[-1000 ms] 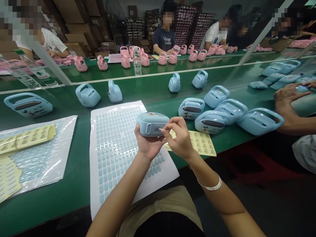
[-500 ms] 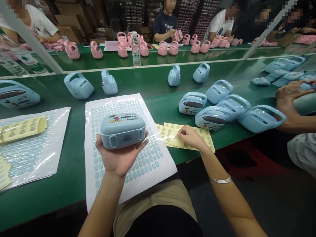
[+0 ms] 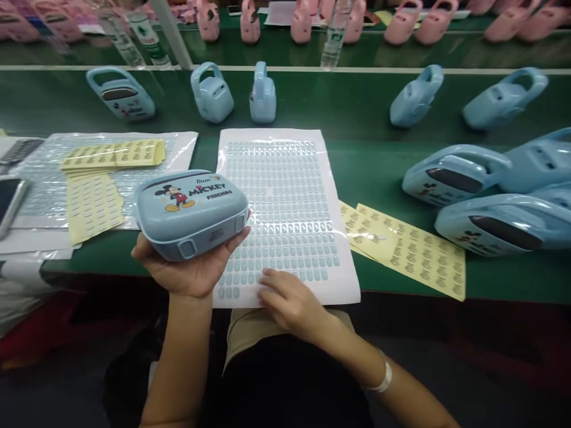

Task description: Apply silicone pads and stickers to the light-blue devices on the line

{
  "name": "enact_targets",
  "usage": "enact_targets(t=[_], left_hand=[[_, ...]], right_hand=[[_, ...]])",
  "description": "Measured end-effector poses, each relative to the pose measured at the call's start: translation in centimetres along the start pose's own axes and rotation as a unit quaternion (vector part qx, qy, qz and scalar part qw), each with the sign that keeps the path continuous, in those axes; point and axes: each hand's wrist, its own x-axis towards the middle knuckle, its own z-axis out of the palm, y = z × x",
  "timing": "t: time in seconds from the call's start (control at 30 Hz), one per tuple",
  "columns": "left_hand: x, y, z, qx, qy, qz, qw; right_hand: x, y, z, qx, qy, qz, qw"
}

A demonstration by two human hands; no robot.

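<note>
My left hand [image 3: 182, 267] is palm up and holds a pale blue speaker-shaped box with a carry handle [image 3: 191, 214]. Its top shows a Mickey Mouse print and the words "Mickey Friends". My right hand [image 3: 289, 303] rests with its fingers on the lower part of a white sheet of small blue oval stickers [image 3: 345, 279]. Nothing shows between those fingers. Yellow sticker sheets [image 3: 405, 252] lie to the right of that hand, not touching it.
More blue boxes [image 3: 455, 175] stand on the green workbench [image 3: 370, 166], and pink ones stand beyond a glass divider [image 3: 285, 68]. At left, a plastic sleeve [image 3: 178, 148] holds yellow sticker strips [image 3: 93, 205]. A phone [image 3: 9, 202] lies at the far left.
My right hand has moved left from the yellow sheets onto the blue sticker sheet. The box stays in my left hand, now further left. The view has shifted, bringing the bench closer.
</note>
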Motion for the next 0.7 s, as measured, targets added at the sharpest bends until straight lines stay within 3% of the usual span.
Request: enact_targets(t=[0.1, 0.2, 0.3, 0.5, 0.6, 0.7], left_hand=[[-0.2, 0.7, -0.4, -0.007, 0.022, 0.048, 0.999], [-0.5, 1.4, -1.0, 0.007, 0.035, 0.077, 0.996], [-0.6, 1.9, -1.9, 0.025, 0.021, 0.081, 0.996], [-0.3, 1.8, -3.0, 0.045, -0.019, 0.062, 0.997], [-0.3, 1.5, -3.2, 0.054, -0.027, 0.054, 0.997], [-0.5, 1.0, -3.6, 0.061, -0.040, 0.045, 0.996]], right_hand=[[1.5, -1.6, 3.9, -0.007, -0.055, -0.043, 0.997], [2.4, -1.2, 5.3, -0.043, -0.095, -0.068, 0.992], [2.8, -0.3, 5.3, -0.062, -0.103, -0.084, 0.989], [3.4, 0.6, 4.9, -0.119, -0.020, -0.123, 0.985], [3.5, 0.7, 5.0, -0.135, -0.008, -0.141, 0.981], [3.9, 0.9, 4.2, -0.068, 0.024, -0.124, 0.990]])
